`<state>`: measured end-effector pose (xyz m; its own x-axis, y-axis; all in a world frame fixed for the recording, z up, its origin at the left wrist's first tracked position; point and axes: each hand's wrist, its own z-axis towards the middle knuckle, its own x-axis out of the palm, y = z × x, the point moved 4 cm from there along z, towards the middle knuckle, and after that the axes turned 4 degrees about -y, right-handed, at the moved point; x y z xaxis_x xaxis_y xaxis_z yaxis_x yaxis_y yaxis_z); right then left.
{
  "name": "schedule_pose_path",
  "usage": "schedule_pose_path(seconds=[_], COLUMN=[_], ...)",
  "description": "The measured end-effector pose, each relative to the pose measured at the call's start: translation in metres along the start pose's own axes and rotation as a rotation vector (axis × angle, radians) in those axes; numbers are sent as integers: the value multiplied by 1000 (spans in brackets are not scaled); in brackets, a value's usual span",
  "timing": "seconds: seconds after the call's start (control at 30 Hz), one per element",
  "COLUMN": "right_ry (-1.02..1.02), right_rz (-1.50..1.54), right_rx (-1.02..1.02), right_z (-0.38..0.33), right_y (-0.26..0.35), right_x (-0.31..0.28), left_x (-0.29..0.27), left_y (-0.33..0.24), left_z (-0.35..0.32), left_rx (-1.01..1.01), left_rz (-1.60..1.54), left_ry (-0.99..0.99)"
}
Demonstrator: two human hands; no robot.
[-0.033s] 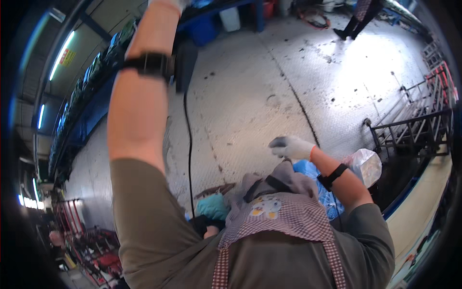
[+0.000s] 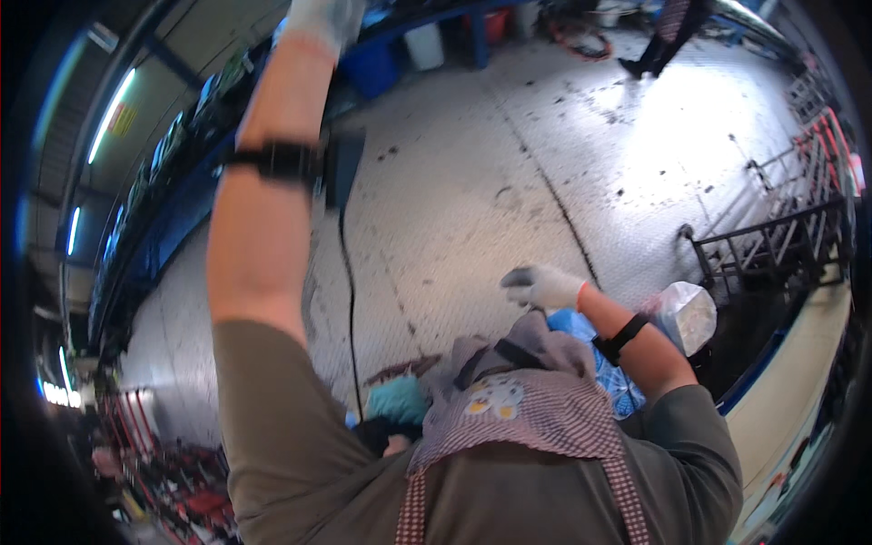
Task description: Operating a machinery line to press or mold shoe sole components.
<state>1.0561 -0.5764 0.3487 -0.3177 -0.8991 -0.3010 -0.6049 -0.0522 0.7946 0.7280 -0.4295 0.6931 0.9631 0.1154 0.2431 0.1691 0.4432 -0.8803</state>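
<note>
My left arm stretches far forward, and my left hand [image 2: 322, 23], in a white glove, reaches the far edge of the view beside a dark blue rack or bench. Its fingers are cut off and blurred, so whatever they touch is hidden. My right hand [image 2: 543, 287] wears a white glove with grey fingertips and hangs in front of my lap. Its fingers are loosely bent and apart, with nothing visible in them. Below it is my checked apron [image 2: 518, 413], and nearest to its wrist lies blue plastic [image 2: 572, 322].
A clear bag [image 2: 688, 318] sits right of my forearm, near a black metal trolley frame [image 2: 772, 241]. A black cable [image 2: 349, 272] runs along the grey floor [image 2: 436, 200]. Blue [image 2: 371, 68] and white bins [image 2: 424, 45] stand far off. Another person's legs [image 2: 668, 41] are far right.
My left forearm and gloved hand sit slightly lower in view, with more of the glove showing. The right hand is almost unchanged, shifted slightly left with the scene.
</note>
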Motion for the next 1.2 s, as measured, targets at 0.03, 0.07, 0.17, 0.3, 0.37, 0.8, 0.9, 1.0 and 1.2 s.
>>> schedule_pose_path(seconds=[0.03,0.07,0.17,0.3,0.37,0.8,0.9,1.0,1.2], right_ry=[-12,-42,-166,-295,-401,-451,-438,-420,-571], right_rz=[19,46,185,227,299,323,354,397,394], right_rx=[-4,3,138,256,379,710,689,642,644], right_z=[0,-6,-27,-65,-87,-141,-129,-119,-119], right_y=[-7,-20,-75,-139,-184,-387,-409,-407,-440], right_x=[-3,-9,-16,-13,-2,-16,-55,-115,-244], left_x=[11,30,59,64,48,3,-19,-33,47], left_y=[24,50,117,215,272,399,419,454,585], left_z=[-24,-54,-191,-355,-398,-370,-385,-395,-277], left_rx=[-33,-146,-501,-1075,-1230,-1027,-1196,-828,-794], left_rz=[45,-100,-158,-468,-599,1047,1278,1345,1321], left_ry=[134,93,133,-47,-154,327,601,760,844])
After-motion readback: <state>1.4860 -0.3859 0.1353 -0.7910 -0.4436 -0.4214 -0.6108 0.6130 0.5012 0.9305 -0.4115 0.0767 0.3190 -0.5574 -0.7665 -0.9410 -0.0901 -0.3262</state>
